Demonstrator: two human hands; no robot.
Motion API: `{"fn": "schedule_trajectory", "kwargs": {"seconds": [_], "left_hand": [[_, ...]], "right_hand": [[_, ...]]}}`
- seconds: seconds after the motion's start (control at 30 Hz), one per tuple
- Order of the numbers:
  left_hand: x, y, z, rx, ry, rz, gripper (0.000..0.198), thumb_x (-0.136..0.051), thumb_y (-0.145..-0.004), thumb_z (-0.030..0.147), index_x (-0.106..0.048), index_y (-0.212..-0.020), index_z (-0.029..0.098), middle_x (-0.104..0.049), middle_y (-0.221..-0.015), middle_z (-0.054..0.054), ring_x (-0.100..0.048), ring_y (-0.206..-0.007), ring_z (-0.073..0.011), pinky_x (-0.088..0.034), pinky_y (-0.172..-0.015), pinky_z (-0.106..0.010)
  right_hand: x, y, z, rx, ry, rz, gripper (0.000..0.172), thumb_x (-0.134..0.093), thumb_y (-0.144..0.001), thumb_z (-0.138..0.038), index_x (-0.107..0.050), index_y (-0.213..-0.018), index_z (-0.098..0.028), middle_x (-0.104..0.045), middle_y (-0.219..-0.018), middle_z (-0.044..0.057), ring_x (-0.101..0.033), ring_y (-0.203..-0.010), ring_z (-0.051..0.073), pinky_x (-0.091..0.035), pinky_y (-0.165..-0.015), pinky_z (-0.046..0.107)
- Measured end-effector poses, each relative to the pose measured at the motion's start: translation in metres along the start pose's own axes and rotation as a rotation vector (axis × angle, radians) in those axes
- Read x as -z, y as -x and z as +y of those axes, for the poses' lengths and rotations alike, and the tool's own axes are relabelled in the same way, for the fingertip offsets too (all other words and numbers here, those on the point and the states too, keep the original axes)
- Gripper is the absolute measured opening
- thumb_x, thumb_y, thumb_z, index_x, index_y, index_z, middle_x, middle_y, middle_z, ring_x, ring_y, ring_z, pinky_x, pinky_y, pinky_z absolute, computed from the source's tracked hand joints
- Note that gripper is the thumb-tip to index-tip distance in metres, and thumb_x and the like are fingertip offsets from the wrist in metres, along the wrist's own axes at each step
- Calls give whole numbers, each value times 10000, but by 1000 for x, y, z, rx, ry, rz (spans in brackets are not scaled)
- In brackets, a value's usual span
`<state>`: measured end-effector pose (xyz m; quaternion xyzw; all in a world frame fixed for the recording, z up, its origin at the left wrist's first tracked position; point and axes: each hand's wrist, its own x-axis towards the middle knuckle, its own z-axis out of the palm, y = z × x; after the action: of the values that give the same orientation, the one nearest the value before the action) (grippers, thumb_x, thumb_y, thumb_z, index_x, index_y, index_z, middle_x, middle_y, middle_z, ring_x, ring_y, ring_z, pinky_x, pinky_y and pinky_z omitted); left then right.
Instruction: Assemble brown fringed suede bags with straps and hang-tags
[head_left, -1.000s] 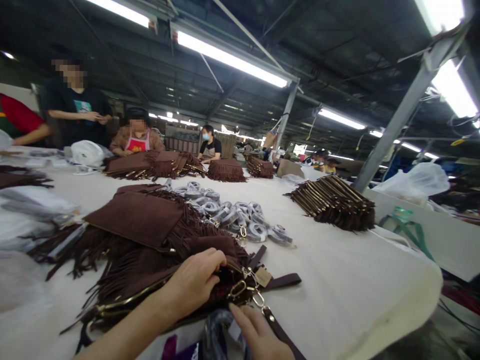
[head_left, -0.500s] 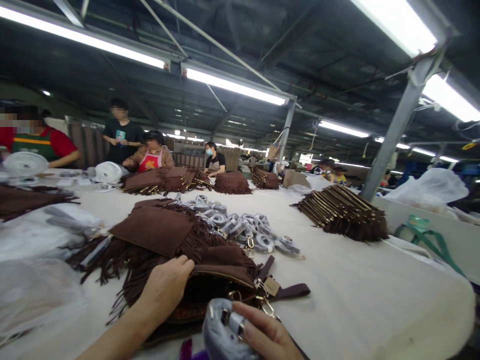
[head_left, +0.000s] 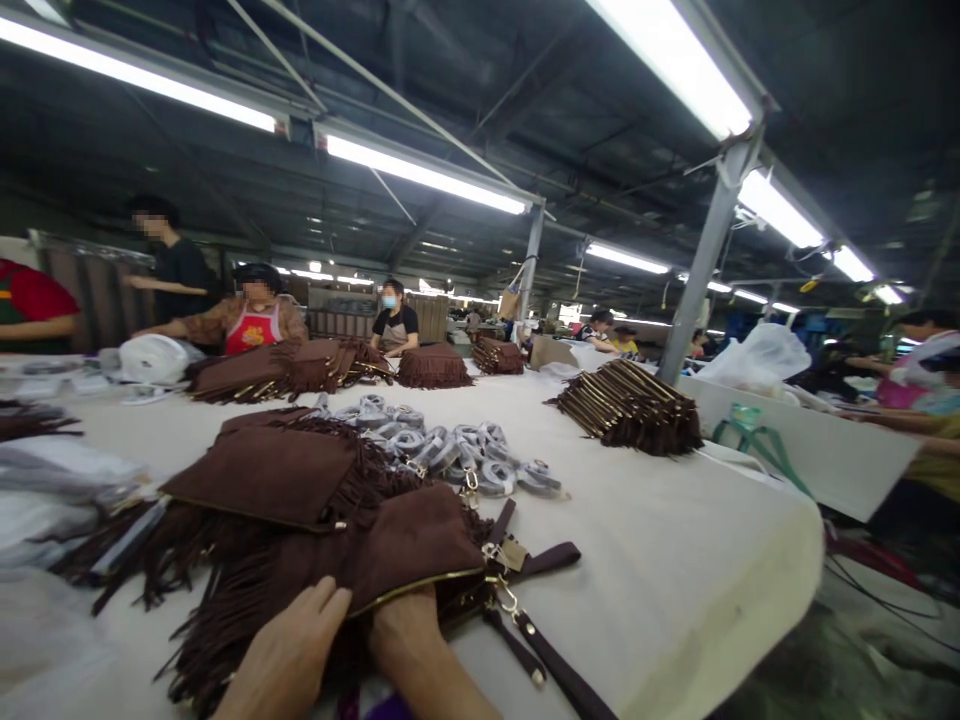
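A brown fringed bag [head_left: 424, 535] lies on the table before me, its gold-zippered mouth gaping toward me. My left hand [head_left: 311, 625] grips the bag at the near edge of that mouth. Inside the opening is my right hand [head_left: 409, 620], sunk past the knuckles, so its fingers and anything in them are hidden. A dark strap [head_left: 562, 665] with gold clasps hangs off the bag's right end, close to a wrist loop [head_left: 551, 560] and a small tan tag [head_left: 513, 555]. Another brown fringed bag [head_left: 262, 470] lies behind and to the left.
Behind the bags sits a heap of plastic-wrapped coiled straps [head_left: 450, 450]. A stack of brown bags [head_left: 630, 405] is at the right, with more bags [head_left: 292, 365] across the table. Clear plastic [head_left: 52, 620] lies at left. A metal post [head_left: 705, 260] rises behind; co-workers sit beyond.
My right hand, which held a plastic-wrapped coiled strap before the bag, has gone into the bag; the coil is out of sight. My left hand stays at the bag's edge. The view swung right.
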<state>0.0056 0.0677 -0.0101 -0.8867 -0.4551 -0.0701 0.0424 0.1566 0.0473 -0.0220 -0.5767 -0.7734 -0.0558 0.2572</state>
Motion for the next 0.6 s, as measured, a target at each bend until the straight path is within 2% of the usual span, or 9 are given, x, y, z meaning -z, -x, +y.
{"fn": "schedule_trajectory", "kwargs": {"seconds": [0.07, 0.13, 0.2, 0.23, 0.3, 0.4, 0.47, 0.53, 0.6], "left_hand": [[-10, 5, -6, -17, 5, 23, 641, -350, -750, -95, -627, -1260, 178, -623, -1319, -122, -593, -1206, -258, -476, -1029, -362], [-13, 10, -9, -41, 27, 37, 627, -377, -752, -67, -622, -1279, 167, -612, -1330, -142, -584, -1215, -295, -472, -1034, -393], [-7, 14, -8, -78, 68, 48, 568, -430, -780, 2, -615, -1292, 166, -595, -1348, -152, -566, -1232, -324, -464, -1041, -414], [-1, 15, -8, -93, 92, 50, 541, -462, -785, 38, -619, -1285, 170, -598, -1345, -152, -567, -1228, -332, -464, -1038, -417], [19, 18, -8, -127, 156, 7, 446, -494, -784, 86, -684, -1174, 189, -660, -1246, -135, -627, -1135, -316, -505, -975, -387], [56, 23, -23, -136, 329, -41, 345, -402, -871, 143, -724, -972, 211, -714, -978, -77, -683, -907, -226, -532, -817, -302], [76, 32, -43, -38, 420, 24, 393, -327, -916, 179, -708, -1006, 206, -709, -950, -66, -666, -887, -201, -510, -805, -286], [84, 46, -66, 105, 440, 60, 392, -331, -905, 194, -698, -1043, 187, -714, -989, -75, -651, -924, -209, -492, -838, -301], [79, 64, -82, 190, 460, -1, 383, -354, -874, 183, -701, -1037, 179, -717, -1026, -80, -643, -963, -220, -480, -878, -319]], "right_hand": [[28, 22, 8, -1, -59, -137, 267, -681, -777, -170, -711, -1042, -164, -756, -972, 96, -694, -887, 262, -546, -799, 317], [63, 41, 26, 60, -275, -248, 186, -633, -833, -184, -730, -981, -239, -762, -938, 16, -699, -883, 197, -519, -812, 243], [96, 54, 51, -109, -336, -146, 279, -453, -919, -160, -718, -982, -220, -755, -819, 16, -701, -755, 162, -516, -714, 219], [109, 58, 63, -169, -280, -60, 302, -423, -912, -157, -709, -999, -195, -750, -878, 51, -697, -810, 184, -515, -748, 251], [124, 64, 84, -206, -205, -8, 325, -400, -889, -161, -693, -1029, -163, -727, -989, 111, -674, -934, 234, -503, -827, 320], [117, 72, 96, -151, -307, -95, 304, -413, -902, -232, -686, -1021, -174, -725, -954, 106, -678, -867, 231, -513, -792, 322], [100, 77, 91, -153, -454, -165, 313, -408, -933, -309, -675, -1040, -187, -730, -861, 76, -678, -708, 194, -524, -660, 273], [82, 79, 76, -127, -572, -236, 329, -401, -944, -354, -672, -1050, -201, -724, -768, 47, -660, -602, 170, -499, -545, 232], [68, 75, 55, -30, -623, -292, 305, -415, -939, -340, -684, -1017, -220, -721, -738, 28, -663, -609, 162, -489, -553, 213]]}}
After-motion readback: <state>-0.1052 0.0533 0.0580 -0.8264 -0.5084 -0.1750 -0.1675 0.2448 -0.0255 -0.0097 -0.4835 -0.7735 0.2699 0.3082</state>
